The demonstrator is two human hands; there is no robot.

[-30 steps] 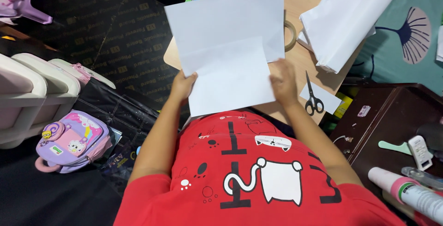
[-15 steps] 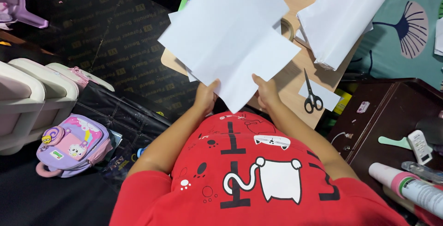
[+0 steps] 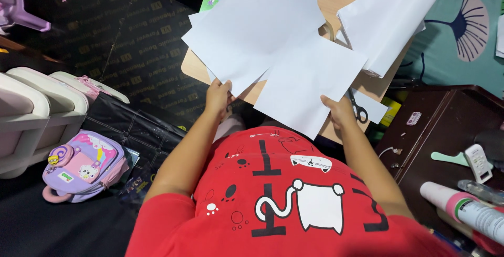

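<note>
we see two white sheets overlapping, tilted, upper middle of the frame, above the table edge.

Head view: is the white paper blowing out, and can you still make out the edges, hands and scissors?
Head view: the white sheets are bright and nearly featureless, but their edges stay crisp; the left hand and right hand are evenly lit and sharp; the scissors are readable; the floor at left is dim.
</note>
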